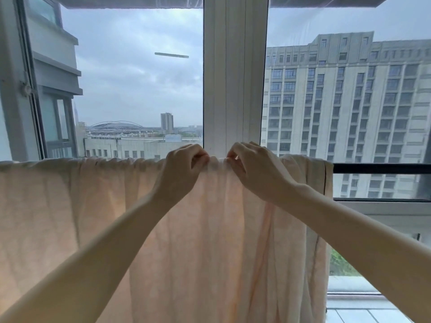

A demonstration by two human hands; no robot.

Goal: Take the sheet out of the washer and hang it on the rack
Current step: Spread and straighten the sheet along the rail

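Pinching w/ my left grip (184, 166) & right grip (254, 169), close together, fingers curled on the top of the sheet (70, 206) where it folds over the rack bar (382, 168). Sheet's out & hung, so mostly done, I think. To do: smooth the bunched top, maybe spread it right. It's thin, peachy, wrinkly; light shines thru.

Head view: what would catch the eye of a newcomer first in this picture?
A pale peach sheet hangs over a black rail across the lower half, its top edge gathered in folds. At the middle of that edge the left hand and the right hand pinch the cloth close together. Through the window, a tall grey building fills the right side.
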